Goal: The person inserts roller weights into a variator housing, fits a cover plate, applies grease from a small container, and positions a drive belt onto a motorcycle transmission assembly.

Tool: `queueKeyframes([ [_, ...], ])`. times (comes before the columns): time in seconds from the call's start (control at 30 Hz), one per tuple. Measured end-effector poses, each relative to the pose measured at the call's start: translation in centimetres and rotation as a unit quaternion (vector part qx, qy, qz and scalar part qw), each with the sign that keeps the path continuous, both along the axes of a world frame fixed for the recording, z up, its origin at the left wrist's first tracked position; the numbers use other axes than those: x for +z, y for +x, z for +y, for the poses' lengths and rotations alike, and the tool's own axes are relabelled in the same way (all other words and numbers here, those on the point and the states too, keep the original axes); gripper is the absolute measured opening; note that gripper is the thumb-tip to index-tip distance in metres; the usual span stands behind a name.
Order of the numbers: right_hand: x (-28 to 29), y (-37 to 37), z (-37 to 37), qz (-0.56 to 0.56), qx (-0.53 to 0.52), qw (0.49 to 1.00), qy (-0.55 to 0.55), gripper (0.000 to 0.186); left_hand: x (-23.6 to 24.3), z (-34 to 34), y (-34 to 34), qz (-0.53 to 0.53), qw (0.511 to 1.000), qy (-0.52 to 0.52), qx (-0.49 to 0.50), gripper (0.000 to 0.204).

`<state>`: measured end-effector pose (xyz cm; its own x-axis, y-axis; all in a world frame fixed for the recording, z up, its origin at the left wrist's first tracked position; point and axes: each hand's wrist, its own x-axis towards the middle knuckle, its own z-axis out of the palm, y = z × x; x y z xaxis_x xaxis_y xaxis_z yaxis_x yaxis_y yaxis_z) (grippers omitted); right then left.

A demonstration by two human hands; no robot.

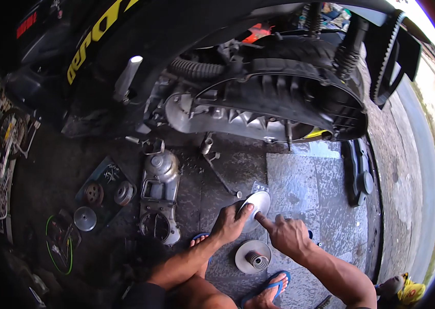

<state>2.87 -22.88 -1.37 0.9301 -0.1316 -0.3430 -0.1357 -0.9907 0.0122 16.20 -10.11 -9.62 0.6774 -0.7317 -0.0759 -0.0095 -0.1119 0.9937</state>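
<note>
My left hand [233, 225] grips a pale metal disc [258, 201], a pulley plate, with its thumb on the face. The index finger of my right hand [289, 237] touches that face, its other fingers curled; whether they hold anything is hidden. Just below the disc, a round metal plate with a coiled spring [257, 259] lies on the floor. A long wrench-like tool [220, 175] lies above it. To the left are a metal casing cover [159, 195] and a dark mat [105, 172] bearing round parts, with another silver disc [84, 218] at its edge.
A black scooter [104, 87] with its drive housing [279, 98] exposed spans the top. A belt [384, 62] hangs at upper right. A dark cover [359, 175] lies on the right. A bicycle and clutter [4, 159] line the left. My sandalled foot [274, 288] is at the bottom.
</note>
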Motion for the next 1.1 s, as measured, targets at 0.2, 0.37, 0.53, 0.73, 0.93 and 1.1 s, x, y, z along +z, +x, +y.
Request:
queueKeyframes([
  [0.2, -3.8, 3.2, 5.3, -0.063, -0.417, 0.583, 0.694, 0.071, -1.0, 2.2, 1.1, -0.068, 0.995, -0.003, 0.066, 0.039],
  [0.37, -4.5, 6.5, 8.8, -0.147, -0.46, -0.039, 0.875, 0.056, -2.5, 3.7, 2.2, -0.05, 0.995, 0.01, 0.09, 0.037],
  [0.53, -6.2, 5.7, 7.6, -0.096, -0.366, 0.685, 0.623, 0.061, -2.9, 4.4, 4.6, 0.017, 0.995, 0.036, 0.087, 0.045],
  [0.73, -2.4, 7.5, 3.7, 0.033, 0.088, 0.994, 0.049, 0.053, -3.3, 5.6, 6.0, 0.062, 0.992, 0.111, 0.026, 0.054],
  [0.93, -0.5, 8.3, 3.9, 0.003, -0.262, 0.831, 0.49, 0.047, -2.8, 4.8, 5.0, 0.057, 0.993, -0.008, 0.107, 0.044],
  [1.1, -1.4, 8.6, 1.8, -0.188, -0.521, 0.506, 0.661, 0.052, -3.2, 6.2, 6.3, 0.171, 0.979, -0.042, 0.105, 0.044],
])
